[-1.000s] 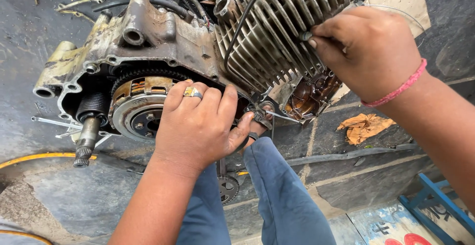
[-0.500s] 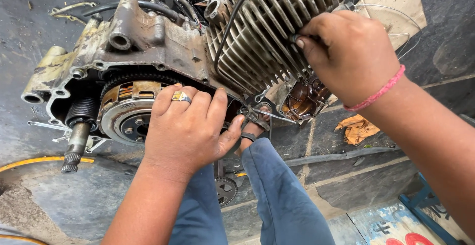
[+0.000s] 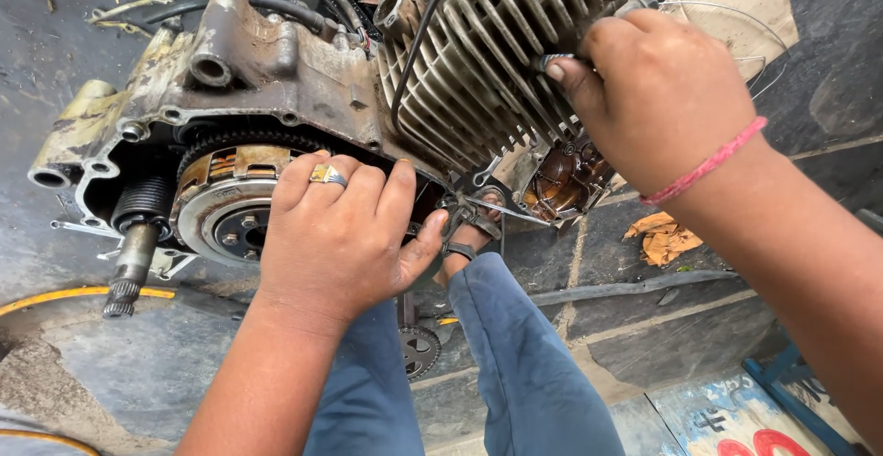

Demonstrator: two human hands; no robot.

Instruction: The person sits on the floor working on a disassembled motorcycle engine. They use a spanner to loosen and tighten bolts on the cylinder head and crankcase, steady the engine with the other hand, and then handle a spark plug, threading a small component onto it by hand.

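- The engine, grimy and stripped, sits on the dark stone floor, propped against the person's blue-trousered legs; there is little free room between the casing and the knees.
- The left hand, a ring on one finger, lies flat with its fingers together over the lower edge of the open crankcase, just beside the round clutch assembly; it presses against the metal and grasps nothing that I can see.
- The right hand, a pink thread at the wrist, is curled tight at the edge of the finned cylinder. A small dark piece shows at the thumb tip; what it is I cannot tell.
- The open side of the casing holds the clutch and a toothed ring around it; a splined shaft juts out to the left.
- A sprocket peeps out between the legs, mostly hidden.
- A crumpled orange rag lies well apart on the floor to the right.
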